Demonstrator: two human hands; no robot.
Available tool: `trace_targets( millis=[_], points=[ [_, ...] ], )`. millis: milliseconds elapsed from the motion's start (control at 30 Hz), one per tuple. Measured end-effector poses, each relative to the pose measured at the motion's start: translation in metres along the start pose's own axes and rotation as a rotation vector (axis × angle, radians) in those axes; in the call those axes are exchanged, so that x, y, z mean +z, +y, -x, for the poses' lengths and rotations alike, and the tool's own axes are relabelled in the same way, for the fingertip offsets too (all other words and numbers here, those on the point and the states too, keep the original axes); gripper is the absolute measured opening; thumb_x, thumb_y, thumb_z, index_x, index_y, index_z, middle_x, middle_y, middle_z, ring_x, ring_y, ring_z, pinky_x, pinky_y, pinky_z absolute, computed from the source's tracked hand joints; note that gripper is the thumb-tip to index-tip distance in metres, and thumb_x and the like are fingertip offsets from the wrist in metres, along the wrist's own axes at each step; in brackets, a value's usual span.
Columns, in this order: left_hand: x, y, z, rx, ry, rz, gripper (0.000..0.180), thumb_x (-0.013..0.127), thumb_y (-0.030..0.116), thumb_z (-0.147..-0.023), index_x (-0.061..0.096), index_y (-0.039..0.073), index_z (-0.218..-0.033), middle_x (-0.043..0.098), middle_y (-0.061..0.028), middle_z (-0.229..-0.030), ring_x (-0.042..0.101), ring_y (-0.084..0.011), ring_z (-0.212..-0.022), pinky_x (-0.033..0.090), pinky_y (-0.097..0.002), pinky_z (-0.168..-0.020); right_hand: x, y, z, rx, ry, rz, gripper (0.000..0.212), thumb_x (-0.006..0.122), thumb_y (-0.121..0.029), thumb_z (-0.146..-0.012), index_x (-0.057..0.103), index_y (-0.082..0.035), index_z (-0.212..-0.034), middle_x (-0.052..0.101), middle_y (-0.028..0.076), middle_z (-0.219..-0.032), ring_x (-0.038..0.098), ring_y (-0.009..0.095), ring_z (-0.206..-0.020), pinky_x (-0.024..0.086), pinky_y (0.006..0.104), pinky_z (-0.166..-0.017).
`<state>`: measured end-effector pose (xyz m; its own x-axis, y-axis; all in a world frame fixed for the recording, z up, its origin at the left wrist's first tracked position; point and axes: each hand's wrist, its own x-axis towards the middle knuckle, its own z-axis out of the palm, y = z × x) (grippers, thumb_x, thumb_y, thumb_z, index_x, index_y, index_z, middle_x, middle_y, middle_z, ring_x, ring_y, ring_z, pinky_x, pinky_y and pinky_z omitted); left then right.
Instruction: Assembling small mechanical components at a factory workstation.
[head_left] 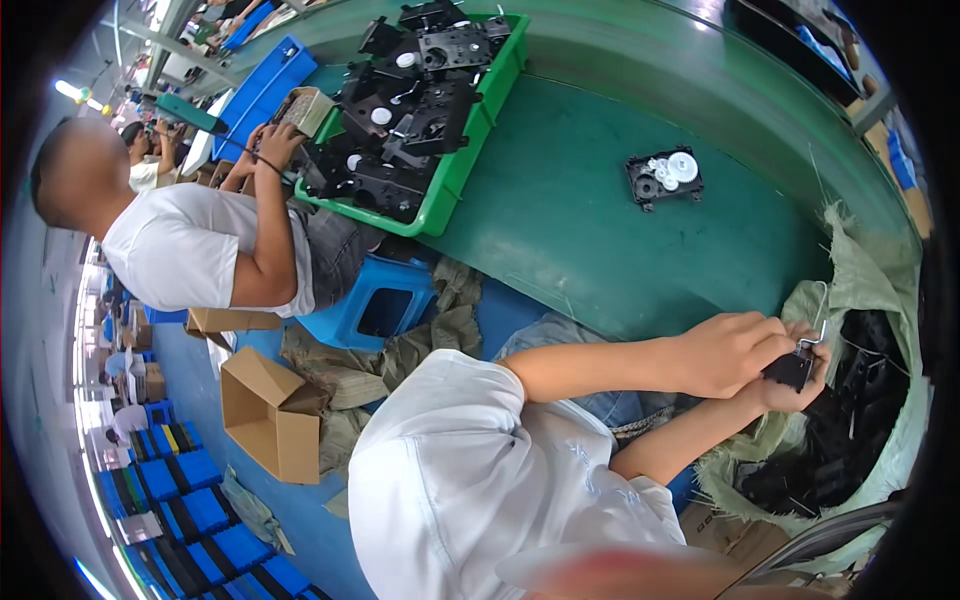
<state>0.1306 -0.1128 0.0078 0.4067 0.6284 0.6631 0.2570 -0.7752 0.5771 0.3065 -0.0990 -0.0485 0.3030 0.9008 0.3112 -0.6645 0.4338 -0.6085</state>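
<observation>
Over the mouth of a woven sack, both my hands are closed together on one small black plastic part (790,371). A thin bent metal rod (824,326) sticks up from it. My left hand (735,350) pinches at the part's upper side, its fingertips partly hidden. My right hand (806,390) grips it from below and from the right. The pale green woven sack (868,262) lies open beside my hands, with many black plastic parts (850,420) inside. On the green table (590,240) sits a black gearbox plate (665,178) with white gears, apart from my hands.
A green crate (440,205) heaped with black gear assemblies stands at the table's far left. Beside it a co-worker (200,240) in a white shirt handles a small carton (305,110). A blue stool (365,305) and an open cardboard box (270,415) stand left of me.
</observation>
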Motion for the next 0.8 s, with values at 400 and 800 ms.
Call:
trace_targets(
  millis=[400,800],
  points=[
    [-0.316,-0.042,0.012,-0.750,0.513,-0.684,0.052,0.053,0.032,-0.092,0.052,-0.008,-0.125,0.057,-0.0249,-0.123,0.058,-0.0343,-0.107,0.046,-0.0423,-0.094,0.084,0.030,0.006,0.194,0.019,0.257,0.036,0.041,-0.028,-0.095,0.056,-0.003,-0.117,0.057,0.014,-0.119,0.052,0.022,-0.108,0.040,0.0330,-0.088],
    [-0.512,-0.141,0.044,-1.271,0.120,-1.236,0.053,0.048,0.042,-0.091,0.065,-0.005,-0.110,0.067,-0.0226,-0.106,0.060,-0.0375,-0.102,0.046,-0.0422,-0.091,0.090,0.010,0.008,0.166,0.010,0.199,0.026,0.046,-0.014,-0.092,0.059,0.002,-0.108,0.061,0.017,-0.109,0.055,0.021,-0.094,0.043,0.0299,-0.082]
  ],
)
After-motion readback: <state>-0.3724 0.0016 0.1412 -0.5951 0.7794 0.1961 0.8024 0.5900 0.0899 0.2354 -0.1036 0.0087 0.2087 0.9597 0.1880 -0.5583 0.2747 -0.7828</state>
